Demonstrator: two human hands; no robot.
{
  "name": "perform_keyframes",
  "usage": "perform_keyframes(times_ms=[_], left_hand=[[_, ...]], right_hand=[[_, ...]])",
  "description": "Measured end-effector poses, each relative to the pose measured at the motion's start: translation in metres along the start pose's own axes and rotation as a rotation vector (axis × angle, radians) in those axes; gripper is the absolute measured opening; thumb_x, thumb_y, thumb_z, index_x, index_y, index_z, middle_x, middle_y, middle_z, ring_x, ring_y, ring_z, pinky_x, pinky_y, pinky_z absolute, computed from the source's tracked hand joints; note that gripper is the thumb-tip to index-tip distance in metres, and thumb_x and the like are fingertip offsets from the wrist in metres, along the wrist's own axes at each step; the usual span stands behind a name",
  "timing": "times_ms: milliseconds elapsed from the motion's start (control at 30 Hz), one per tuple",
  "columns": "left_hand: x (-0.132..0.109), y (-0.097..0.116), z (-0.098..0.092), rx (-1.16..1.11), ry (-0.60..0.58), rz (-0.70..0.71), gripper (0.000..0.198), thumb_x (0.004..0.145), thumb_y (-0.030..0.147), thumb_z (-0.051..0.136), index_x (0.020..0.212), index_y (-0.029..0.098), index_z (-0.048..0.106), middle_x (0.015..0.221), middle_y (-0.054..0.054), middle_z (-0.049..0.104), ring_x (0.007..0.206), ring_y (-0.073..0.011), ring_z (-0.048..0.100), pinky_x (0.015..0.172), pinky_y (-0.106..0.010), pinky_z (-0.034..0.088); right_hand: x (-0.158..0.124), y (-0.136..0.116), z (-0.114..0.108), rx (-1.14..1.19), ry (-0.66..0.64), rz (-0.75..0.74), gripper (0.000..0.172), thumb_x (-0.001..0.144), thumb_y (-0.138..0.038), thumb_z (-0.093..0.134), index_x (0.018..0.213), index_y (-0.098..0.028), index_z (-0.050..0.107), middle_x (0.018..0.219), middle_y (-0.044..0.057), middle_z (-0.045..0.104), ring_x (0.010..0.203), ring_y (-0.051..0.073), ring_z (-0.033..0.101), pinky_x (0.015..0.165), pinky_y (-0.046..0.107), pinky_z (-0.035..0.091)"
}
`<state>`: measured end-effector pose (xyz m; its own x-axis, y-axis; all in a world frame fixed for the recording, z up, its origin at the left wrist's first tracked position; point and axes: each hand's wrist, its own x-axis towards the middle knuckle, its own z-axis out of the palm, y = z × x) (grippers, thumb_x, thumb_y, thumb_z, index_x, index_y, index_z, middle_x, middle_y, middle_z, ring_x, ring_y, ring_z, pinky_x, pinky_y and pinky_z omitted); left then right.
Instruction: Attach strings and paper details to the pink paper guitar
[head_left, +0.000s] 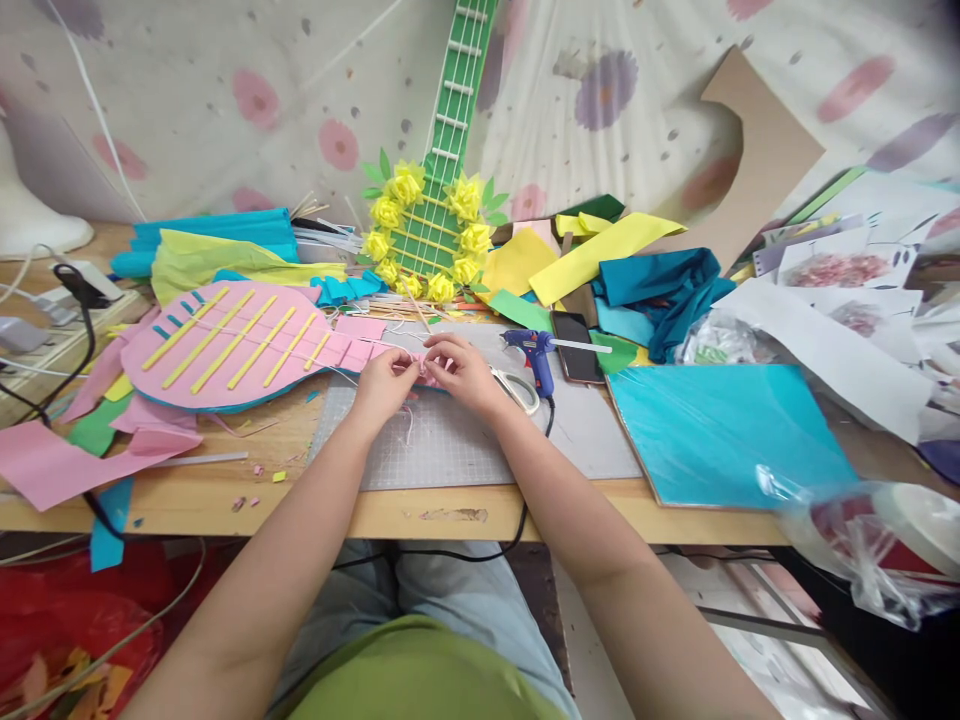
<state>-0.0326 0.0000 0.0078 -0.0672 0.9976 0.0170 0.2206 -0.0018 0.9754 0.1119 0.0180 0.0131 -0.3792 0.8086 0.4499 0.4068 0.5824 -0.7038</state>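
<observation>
A pink paper guitar with yellow strips lies flat on the wooden table, its neck pointing right. My left hand and my right hand meet at the end of that neck, fingers pinched together on a small pink paper piece with thin white threads trailing from it. Both hands hover over a grey cutting mat.
A blue glue gun, scissors and a phone lie just right of my hands. A green guitar with yellow paper flowers leans at the back. A teal board, coloured paper sheets and plastic bags crowd the right; cables and a power strip sit left.
</observation>
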Motion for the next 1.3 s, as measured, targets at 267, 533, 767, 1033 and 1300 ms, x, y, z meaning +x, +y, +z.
perform_keyframes(times_ms=[267,533,767,1033,1300], left_hand=[[-0.002,0.007,-0.012,0.315,-0.022,0.044,0.006,0.066,0.022,0.055,0.068,0.019,0.060,0.055,0.001,0.059,0.041,-0.0118,0.052,0.044,-0.023,0.039],[0.005,0.005,-0.019,0.205,-0.114,-0.029,0.010,0.062,0.020,0.055,0.059,0.017,0.064,0.050,0.003,0.056,0.040,-0.0103,0.050,0.041,-0.021,0.039],[0.005,0.018,-0.026,0.097,-0.154,-0.105,0.016,0.061,0.023,0.059,0.047,0.016,0.057,0.044,0.002,0.047,0.037,-0.0077,0.040,0.037,-0.020,0.038],[0.022,0.012,-0.041,0.243,-0.147,-0.091,0.012,0.060,0.028,0.062,0.062,0.016,0.064,0.054,-0.003,0.061,0.049,-0.0138,0.055,0.043,-0.021,0.039],[0.021,0.011,-0.047,0.546,-0.026,0.077,0.020,0.066,0.032,0.055,0.075,0.018,0.066,0.059,0.000,0.060,0.056,-0.0140,0.053,0.050,-0.022,0.035]], right_hand=[[0.011,-0.009,0.003,0.010,-0.144,-0.103,0.005,0.071,-0.017,0.050,0.067,-0.017,0.053,0.110,0.006,0.060,0.068,0.009,0.050,0.065,0.024,0.038],[0.028,-0.016,-0.003,-0.073,-0.345,-0.055,0.037,0.066,-0.015,0.049,0.101,-0.017,0.060,0.066,-0.003,0.053,0.062,0.010,0.045,0.061,0.022,0.034],[0.047,-0.020,0.004,0.029,-0.413,-0.025,0.007,0.065,-0.018,0.047,0.070,-0.016,0.051,0.070,-0.002,0.054,0.062,0.010,0.041,0.059,0.022,0.031],[0.065,-0.020,0.006,-0.168,-0.470,-0.046,0.004,0.065,-0.019,0.045,0.068,-0.019,0.043,0.066,-0.003,0.049,0.062,0.011,0.040,0.057,0.023,0.026],[0.059,-0.018,0.005,-0.132,-0.400,-0.072,0.004,0.069,-0.021,0.044,0.071,-0.018,0.045,0.080,0.001,0.055,0.067,0.011,0.044,0.061,0.024,0.032]])
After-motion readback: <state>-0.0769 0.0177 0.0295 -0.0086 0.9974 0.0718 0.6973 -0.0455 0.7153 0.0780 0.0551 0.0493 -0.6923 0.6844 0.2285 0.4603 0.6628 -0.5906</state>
